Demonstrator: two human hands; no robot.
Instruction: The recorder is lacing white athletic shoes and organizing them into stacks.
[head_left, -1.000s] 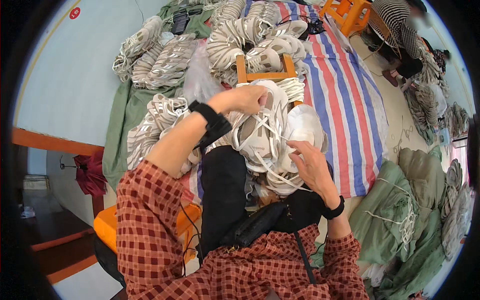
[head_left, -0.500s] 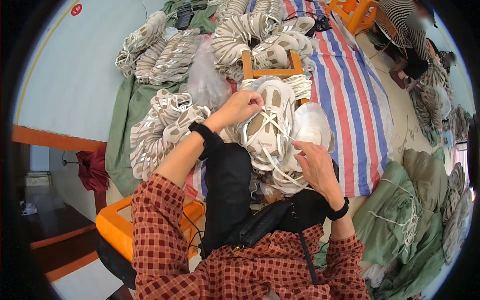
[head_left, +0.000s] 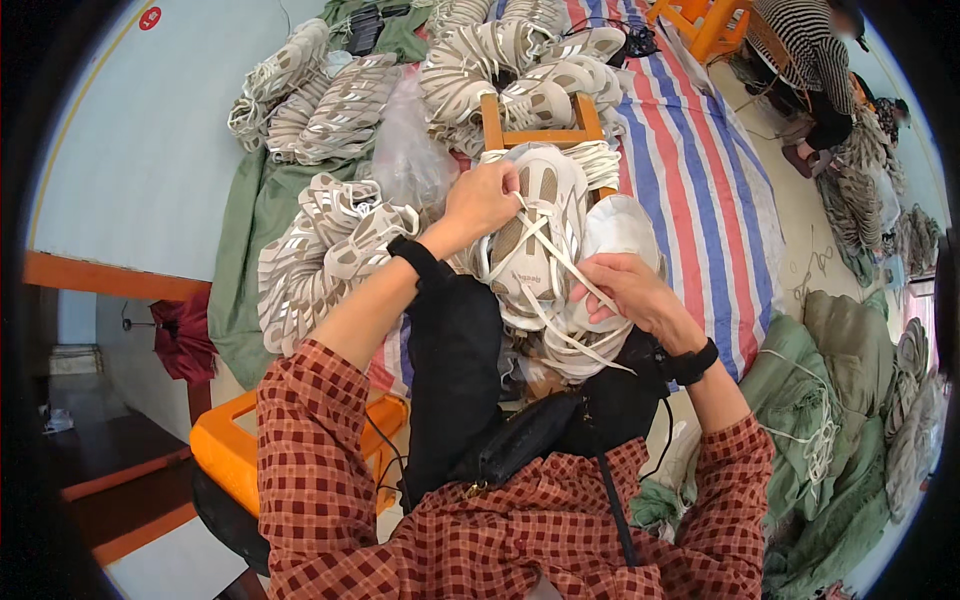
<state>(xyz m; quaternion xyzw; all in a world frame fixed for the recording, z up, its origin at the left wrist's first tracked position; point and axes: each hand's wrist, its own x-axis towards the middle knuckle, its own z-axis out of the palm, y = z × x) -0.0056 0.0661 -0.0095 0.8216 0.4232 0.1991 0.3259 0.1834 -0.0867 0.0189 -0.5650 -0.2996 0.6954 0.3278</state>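
pinching cream laces (head_left: 563, 255) with left grip (head_left: 482, 202) and right grip (head_left: 632, 290), beige shoe (head_left: 527, 274), brown mesh (head_left: 508, 242)

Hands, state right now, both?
Left hand: fingers closed at the light shoe's lacing; cannot tell what is pinched.
Right hand: closed, fingers holding a pale lace running from that shoe.

I find one shoe (head_left: 516, 250) at the centre of the frame, off-white with tan mesh panels, its upper facing the camera and only partly laced. I hold its flat, pale lace (head_left: 566, 262), one length running diagonally across the upper toward the right of the frame; a second length trails loose toward lower right.
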